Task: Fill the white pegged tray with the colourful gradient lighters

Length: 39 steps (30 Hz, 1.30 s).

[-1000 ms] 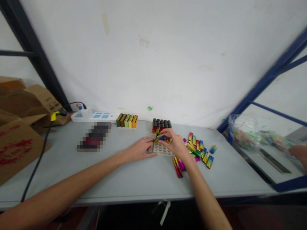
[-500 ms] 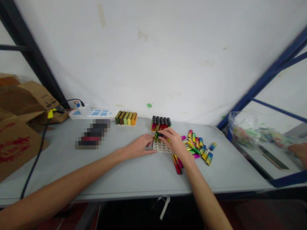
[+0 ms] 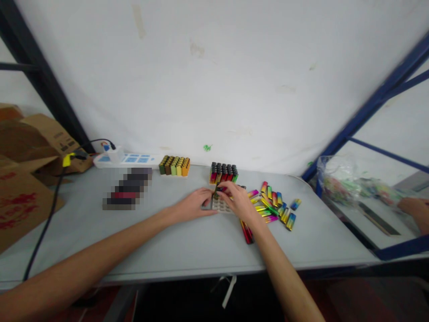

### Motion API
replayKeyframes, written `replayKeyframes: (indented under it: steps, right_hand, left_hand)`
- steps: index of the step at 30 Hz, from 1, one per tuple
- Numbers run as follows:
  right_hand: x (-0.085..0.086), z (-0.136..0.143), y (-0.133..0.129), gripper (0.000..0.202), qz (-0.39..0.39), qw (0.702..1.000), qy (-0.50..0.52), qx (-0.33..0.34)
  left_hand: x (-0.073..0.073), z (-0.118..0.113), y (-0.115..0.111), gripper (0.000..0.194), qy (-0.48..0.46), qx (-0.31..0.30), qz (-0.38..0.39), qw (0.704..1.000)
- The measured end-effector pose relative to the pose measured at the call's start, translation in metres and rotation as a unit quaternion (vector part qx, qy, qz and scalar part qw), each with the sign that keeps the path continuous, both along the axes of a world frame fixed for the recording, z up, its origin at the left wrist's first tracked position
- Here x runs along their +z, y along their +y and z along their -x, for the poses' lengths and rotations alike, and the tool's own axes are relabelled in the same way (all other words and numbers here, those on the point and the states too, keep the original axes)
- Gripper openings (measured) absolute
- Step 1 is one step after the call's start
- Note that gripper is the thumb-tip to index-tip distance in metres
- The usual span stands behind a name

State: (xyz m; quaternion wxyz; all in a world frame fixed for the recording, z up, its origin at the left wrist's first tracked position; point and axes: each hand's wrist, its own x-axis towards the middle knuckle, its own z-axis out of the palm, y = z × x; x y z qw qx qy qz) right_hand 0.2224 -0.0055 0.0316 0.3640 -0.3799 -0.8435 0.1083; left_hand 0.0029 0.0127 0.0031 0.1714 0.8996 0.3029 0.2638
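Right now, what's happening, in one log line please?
left hand: beside tray | right hand: fingers on lighter at tray | loose lighters: right of tray

Your left hand (image 3: 196, 205) steadies the left edge of the white slotted tray (image 3: 219, 205), and your right hand (image 3: 233, 197) pinches a dark-topped lighter (image 3: 217, 189) over its far left corner. Just beyond your right hand stands a block of black-topped lighters (image 3: 224, 172); to that hand's right lies a loose pile of shiny multicoloured lighters (image 3: 273, 203).
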Motion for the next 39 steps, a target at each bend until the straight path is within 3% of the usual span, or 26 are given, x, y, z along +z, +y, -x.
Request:
replayKeyframes:
  steps: [4, 11, 15, 24, 28, 32, 35, 39]
  right_hand:
    - [-0.001, 0.002, 0.001, 0.018, -0.007, 0.999, -0.027, -0.021]
    - [0.007, 0.009, -0.007, 0.023, -0.099, 0.979, -0.138, -0.112]
    - [0.011, 0.0, -0.01, 0.031, -0.099, 0.982, -0.105, -0.121]
    - [0.021, -0.077, 0.006, 0.026, -0.061, 0.955, -0.014, -0.29]
    - [0.024, -0.116, -0.001, 0.014, 0.011, 0.953, -0.106, -0.284]
    - [0.017, -0.143, -0.02, 0.015, 0.088, 0.936, -0.204, -0.275]
    - [0.004, -0.151, -0.03, 0.014, 0.114, 0.928, -0.24, -0.262]
    - [-0.002, -0.149, -0.03, 0.011, 0.092, 0.929, -0.236, -0.269]
  left_hand:
    - [0.0, 0.0, 0.0, 0.042, 0.002, -0.002, 0.001, 1.0]
    - [0.001, 0.0, -0.001, 0.042, 0.011, 0.009, -0.005, 1.0]
    - [0.003, 0.0, -0.001, 0.042, 0.007, 0.0, -0.008, 1.0]
    - [0.0, 0.004, 0.001, 0.04, 0.01, -0.007, -0.014, 1.0]
    - [-0.002, 0.005, 0.002, 0.04, 0.015, -0.003, -0.017, 1.0]
    - [-0.002, 0.004, 0.002, 0.039, 0.005, -0.008, -0.015, 1.0]
    - [-0.002, 0.004, 0.002, 0.039, 0.0, -0.008, -0.015, 1.0]
    - [-0.002, 0.005, 0.002, 0.039, 0.0, -0.004, -0.019, 1.0]
